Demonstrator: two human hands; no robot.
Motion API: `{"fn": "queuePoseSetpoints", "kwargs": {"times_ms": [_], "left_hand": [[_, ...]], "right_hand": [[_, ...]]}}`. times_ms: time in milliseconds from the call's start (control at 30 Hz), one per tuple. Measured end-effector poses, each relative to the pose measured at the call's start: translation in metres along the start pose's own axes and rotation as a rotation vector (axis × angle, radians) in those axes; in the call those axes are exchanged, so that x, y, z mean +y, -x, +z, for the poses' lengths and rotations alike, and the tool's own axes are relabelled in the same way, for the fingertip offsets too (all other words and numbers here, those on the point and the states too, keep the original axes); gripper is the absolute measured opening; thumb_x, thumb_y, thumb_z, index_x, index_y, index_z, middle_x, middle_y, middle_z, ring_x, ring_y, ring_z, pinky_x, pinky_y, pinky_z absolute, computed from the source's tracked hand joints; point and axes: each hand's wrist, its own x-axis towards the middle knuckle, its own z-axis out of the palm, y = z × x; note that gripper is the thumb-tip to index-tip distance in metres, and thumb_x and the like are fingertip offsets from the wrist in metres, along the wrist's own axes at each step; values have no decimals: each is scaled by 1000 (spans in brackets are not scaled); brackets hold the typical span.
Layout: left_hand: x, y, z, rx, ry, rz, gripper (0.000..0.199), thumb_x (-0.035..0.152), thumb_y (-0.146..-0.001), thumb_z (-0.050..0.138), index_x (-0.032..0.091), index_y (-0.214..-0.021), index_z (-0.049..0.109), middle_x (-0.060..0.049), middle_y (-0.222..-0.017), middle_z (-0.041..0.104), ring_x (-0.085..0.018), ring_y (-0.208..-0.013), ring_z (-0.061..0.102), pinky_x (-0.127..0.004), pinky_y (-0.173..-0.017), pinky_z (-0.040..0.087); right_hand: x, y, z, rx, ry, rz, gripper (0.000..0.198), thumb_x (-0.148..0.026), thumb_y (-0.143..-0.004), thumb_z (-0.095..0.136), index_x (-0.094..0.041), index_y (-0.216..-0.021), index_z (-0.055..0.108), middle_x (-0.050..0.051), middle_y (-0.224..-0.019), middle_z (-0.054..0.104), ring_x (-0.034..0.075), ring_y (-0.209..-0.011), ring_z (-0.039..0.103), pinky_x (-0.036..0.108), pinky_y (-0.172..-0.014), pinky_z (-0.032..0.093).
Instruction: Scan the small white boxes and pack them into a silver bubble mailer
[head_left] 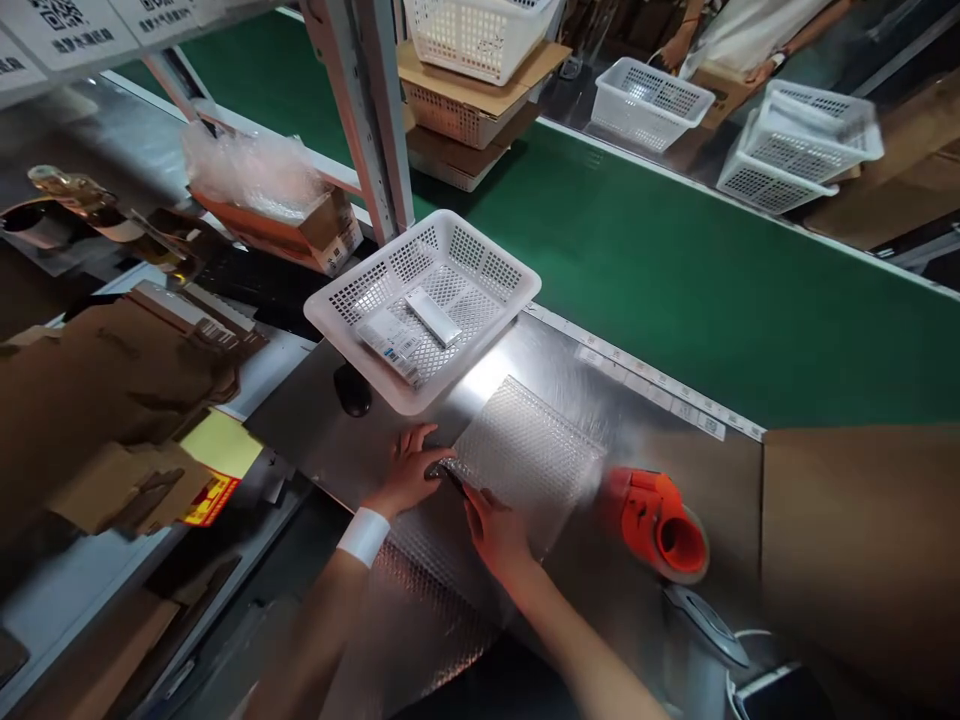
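Observation:
A sheet of bubble wrap [529,450] lies flat on the metal worktable [360,440], and its strip runs on over the near edge toward me. My left hand [409,468], with a white wristband, rests at the wrap's left edge, fingers spread on the table. My right hand [496,530] lies on the wrap's near edge, its fingers pinched on a small dark tool [448,474] between the two hands. What the tool is I cannot tell. Behind the wrap a white mesh basket [501,262] holds two flat packaged items [433,315].
An orange tape dispenser [656,520] lies right of the wrap, with a grey scanner [705,622] nearer me. A green conveyor belt [675,270] runs behind, with more white baskets [651,100] beyond it. Cardboard [855,540] is at the right, boxes [112,400] at the left.

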Motion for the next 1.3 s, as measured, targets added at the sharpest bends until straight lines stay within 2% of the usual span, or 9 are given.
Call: {"fn": "queuePoseSetpoints", "kwargs": {"times_ms": [133,267,467,600,833,967,1067,1200,1300], "left_hand": [[0,0,0,-9,-20,-12,58,9,-76,67,40,-125,73,-5,-163,37,-38,-154,25,-69,-123,21],[0,-1,-1,-14,-22,-16,60,8,-74,67,40,-125,73,-5,-163,36,-37,-154,26,-67,-124,21],[0,0,-2,-30,7,-12,56,10,-79,66,41,-125,73,-5,-164,35,-38,-154,25,-68,-123,23],[-1,1,-1,-16,8,2,54,10,-79,68,39,-125,74,-5,-164,35,-38,-153,28,-68,-124,20],[-3,0,-2,-35,-7,-8,50,18,-81,76,41,-125,74,-4,-166,34,-37,-155,24,-67,-127,15],[-6,0,-1,-15,-36,2,48,22,-82,78,42,-125,74,-4,-163,36,-37,-152,28,-66,-125,18],[-8,0,1,-5,-50,15,48,21,-81,78,42,-125,74,-3,-162,37,-36,-152,28,-64,-126,18],[-9,2,3,-19,-66,-13,48,23,-82,77,43,-126,73,-3,-163,36,-37,-153,26,-69,-126,15],[-10,3,3,-18,-83,-8,48,24,-84,76,41,-128,72,-5,-164,36,-36,-155,25,-67,-125,17]], "right_hand": [[2,-5,-3,22,8,-14,34,-19,-103,51,-22,-133,67,8,-114,74,23,-86,74,28,-67,53],[6,-8,-3,-19,81,-34,42,-18,-105,50,-26,-145,61,7,-111,75,22,-78,74,27,-62,52],[2,-15,-1,-69,135,-46,46,-17,-107,48,-26,-152,56,9,-112,75,21,-84,75,25,-69,56],[-1,-16,1,-91,156,-31,53,-15,-106,49,-29,-156,50,8,-112,75,20,-77,75,24,-61,55],[6,1,7,-139,194,-22,60,-9,-104,46,-27,-161,44,11,-129,72,22,-83,76,26,-68,61],[27,33,9,-181,206,18,63,-6,-99,49,-29,-158,48,11,-133,71,25,-86,77,30,-68,64],[57,73,13,-180,196,68,63,-4,-97,47,-28,-155,53,11,-122,74,26,-84,78,32,-69,65],[115,152,23,-66,-9,37,56,-13,-99,37,-21,-150,59,11,-97,73,23,-73,74,30,-65,64],[155,218,30,-1,-41,135,56,-24,-103,28,-23,-150,60,13,-94,73,24,-69,73,33,-58,63]]}}
